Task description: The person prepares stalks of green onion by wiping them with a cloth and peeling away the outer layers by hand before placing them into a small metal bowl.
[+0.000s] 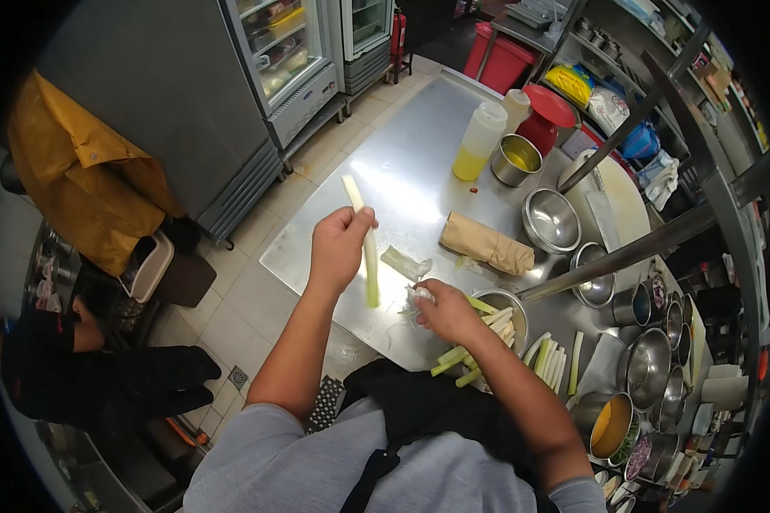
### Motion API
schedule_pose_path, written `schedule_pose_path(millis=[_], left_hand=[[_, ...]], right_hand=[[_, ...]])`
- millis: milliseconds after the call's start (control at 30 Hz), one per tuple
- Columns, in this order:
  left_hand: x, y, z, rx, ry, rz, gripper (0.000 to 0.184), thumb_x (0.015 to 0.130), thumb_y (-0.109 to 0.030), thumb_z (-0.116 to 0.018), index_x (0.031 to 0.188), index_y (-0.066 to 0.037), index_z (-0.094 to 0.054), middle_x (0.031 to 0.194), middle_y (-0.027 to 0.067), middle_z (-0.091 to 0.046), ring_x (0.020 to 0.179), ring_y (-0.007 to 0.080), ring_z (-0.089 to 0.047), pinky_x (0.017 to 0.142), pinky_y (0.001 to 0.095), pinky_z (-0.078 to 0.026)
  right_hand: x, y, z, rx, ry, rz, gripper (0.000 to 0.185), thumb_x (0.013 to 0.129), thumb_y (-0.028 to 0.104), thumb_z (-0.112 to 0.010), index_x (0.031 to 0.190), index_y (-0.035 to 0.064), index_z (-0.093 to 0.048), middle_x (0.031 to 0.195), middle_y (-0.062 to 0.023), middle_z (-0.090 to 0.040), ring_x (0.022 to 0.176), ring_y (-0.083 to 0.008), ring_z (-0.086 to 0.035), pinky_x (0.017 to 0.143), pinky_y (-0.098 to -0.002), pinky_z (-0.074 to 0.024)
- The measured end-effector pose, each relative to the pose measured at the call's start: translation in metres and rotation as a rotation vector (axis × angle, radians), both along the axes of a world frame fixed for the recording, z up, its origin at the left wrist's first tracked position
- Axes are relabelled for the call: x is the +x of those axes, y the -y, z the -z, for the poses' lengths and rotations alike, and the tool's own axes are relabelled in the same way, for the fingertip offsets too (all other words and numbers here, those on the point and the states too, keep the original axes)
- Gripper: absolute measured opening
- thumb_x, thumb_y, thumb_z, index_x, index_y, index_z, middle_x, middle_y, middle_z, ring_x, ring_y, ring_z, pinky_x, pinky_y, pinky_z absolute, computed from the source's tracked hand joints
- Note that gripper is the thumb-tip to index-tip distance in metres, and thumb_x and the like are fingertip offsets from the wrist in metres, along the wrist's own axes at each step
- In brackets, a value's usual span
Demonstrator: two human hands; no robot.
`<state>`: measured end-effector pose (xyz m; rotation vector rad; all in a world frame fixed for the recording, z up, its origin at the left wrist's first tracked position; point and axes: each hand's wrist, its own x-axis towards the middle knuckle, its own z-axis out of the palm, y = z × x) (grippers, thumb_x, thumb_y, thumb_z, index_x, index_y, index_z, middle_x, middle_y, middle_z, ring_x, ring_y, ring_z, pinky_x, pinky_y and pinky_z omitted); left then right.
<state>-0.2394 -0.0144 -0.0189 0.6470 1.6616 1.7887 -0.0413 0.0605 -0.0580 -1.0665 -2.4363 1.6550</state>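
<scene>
While the left hand (340,246) clasps one stalk (371,269), the right hand (447,311) pinches something white (419,293).

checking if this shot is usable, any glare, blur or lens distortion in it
head view: white glare on the steel table, brightest around the left hand; head view: lower end of the held stalk looks soft, maybe motion blur; head view: strong wide-angle distortion toward the edges, corners gone black
</scene>
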Motion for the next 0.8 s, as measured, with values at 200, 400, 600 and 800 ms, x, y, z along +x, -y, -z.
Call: schedule_pose_path(millis=[200, 400, 600, 800], left_hand=[[0.022, 0.017, 0.012, -0.202, 0.166, 0.244, 0.024, 0.093, -0.024, -0.057, 0.083, -0.003, -0.053, 0.062, 0.0003, -0.049, 0.056, 0.008, -0.05, 0.051, 0.0251, -0.042], [0.062, 0.016, 0.03, -0.109, -0.011, 0.43, 0.015, 0.089, -0.014, -0.062, 0.096, -0.002, -0.057, 0.076, 0.0027, -0.06, 0.068, 0.0091, -0.056, 0.059, 0.0222, -0.046], [0.049, 0.015, 0.045, -0.244, -0.241, 0.363, 0.011, 0.085, -0.01, -0.065, 0.087, -0.001, -0.06, 0.076, 0.0009, -0.06, 0.069, 0.0078, -0.052, 0.064, 0.0241, -0.044], [0.045, 0.015, 0.043, -0.285, -0.211, 0.241, 0.012, 0.083, -0.011, -0.068, 0.084, -0.002, -0.06, 0.072, 0.0002, -0.059, 0.066, 0.0072, -0.051, 0.061, 0.0241, -0.043]], right_hand=[[0.002, -0.016, -0.024, -0.907, -0.357, 0.474, 0.032, 0.093, 0.014, -0.051, 0.121, -0.0021, -0.047, 0.101, -0.0123, -0.062, 0.083, -0.019, -0.064, 0.073, -0.0294, -0.054], [0.003, -0.013, -0.013, -0.96, -0.481, 0.287, 0.034, 0.09, 0.008, -0.051, 0.123, -0.002, -0.047, 0.106, -0.0126, -0.06, 0.092, -0.0214, -0.062, 0.079, -0.0324, -0.0534], [0.011, -0.002, -0.016, -0.066, -0.154, 0.19, 0.048, 0.084, 0.018, -0.067, 0.127, 0.003, -0.052, 0.104, -0.0114, -0.061, 0.095, -0.0186, -0.062, 0.082, -0.0312, -0.0508], [0.007, 0.001, -0.013, 0.258, -0.127, 0.139, 0.052, 0.081, 0.024, -0.073, 0.121, -0.002, -0.055, 0.093, -0.0079, -0.064, 0.074, -0.0118, -0.063, 0.067, -0.0276, -0.052]])
